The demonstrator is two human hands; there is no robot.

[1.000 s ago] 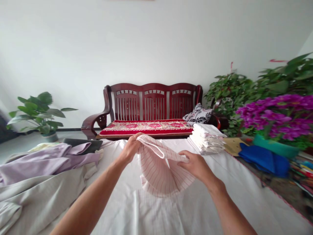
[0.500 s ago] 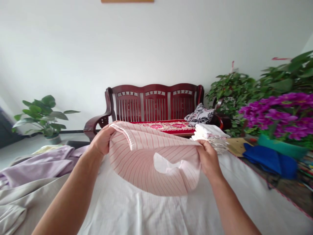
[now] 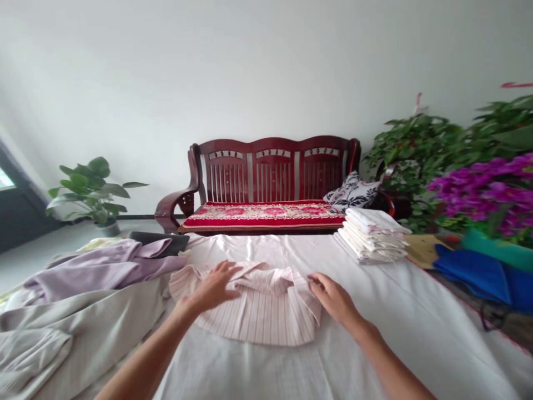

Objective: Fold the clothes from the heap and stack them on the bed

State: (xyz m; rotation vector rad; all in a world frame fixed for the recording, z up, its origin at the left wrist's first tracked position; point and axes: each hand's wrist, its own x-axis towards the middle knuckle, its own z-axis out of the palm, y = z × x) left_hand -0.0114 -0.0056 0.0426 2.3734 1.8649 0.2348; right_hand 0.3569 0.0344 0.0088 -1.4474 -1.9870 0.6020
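A white garment with thin pink stripes [image 3: 262, 316] lies spread on the white cloth in front of me, its far part bunched and folded over. Above its left part, my left hand [image 3: 212, 289] is open, fingers apart and stretched toward the middle. My right hand [image 3: 333, 297] is at the garment's right edge, thumb and fingers closed on the fabric there. The garment's exact kind is hard to make out in its folds.
A stack of folded white cloths [image 3: 370, 236] stands at the far right. Loose lilac clothing [image 3: 104, 269] and grey clothing [image 3: 100, 328] lie at left. Blue fabric [image 3: 474, 272] and purple flowers [image 3: 491, 191] are on the right. Behind stands a wooden bench [image 3: 272, 172].
The striped garment has come down from between my raised hands onto the white cloth. My left hand has let go and moved inward; both hands are lower. The view has shifted slightly left.
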